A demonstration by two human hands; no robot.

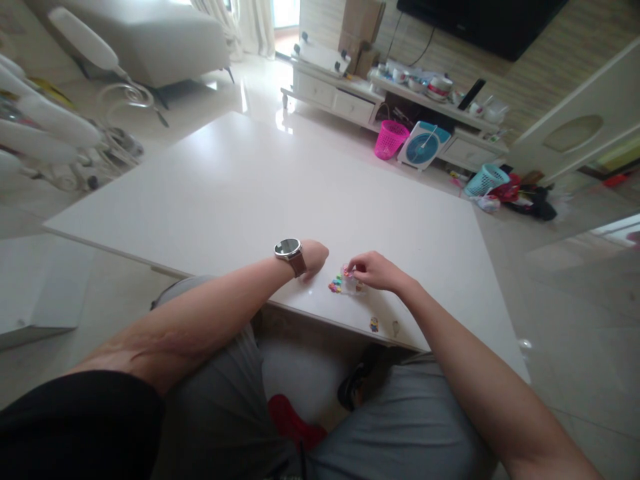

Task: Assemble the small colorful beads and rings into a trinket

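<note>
On the white table (pixel 320 193), near its front edge, lies a group of small coloured pieces (pixel 335 285). My right hand (pixel 375 270) bends over a small clear container (pixel 350 283) beside them, its fingertips pinched at some pink and red bits; exactly what they grip is too small to make out. To the left of the pieces my left hand (pixel 315 257) is bent down at the table, wearing a watch (pixel 287 249) at the wrist, and its fingers are mostly hidden. A small yellow and blue figure (pixel 374 325) lies nearer the table edge.
A small clear item (pixel 396 328) lies right of the figure. Beyond the table stand a pink basket (pixel 391 139), a blue fan (pixel 423 145), a light blue basket (pixel 487 179) and a low cabinet (pixel 353 105). White chairs are at the left.
</note>
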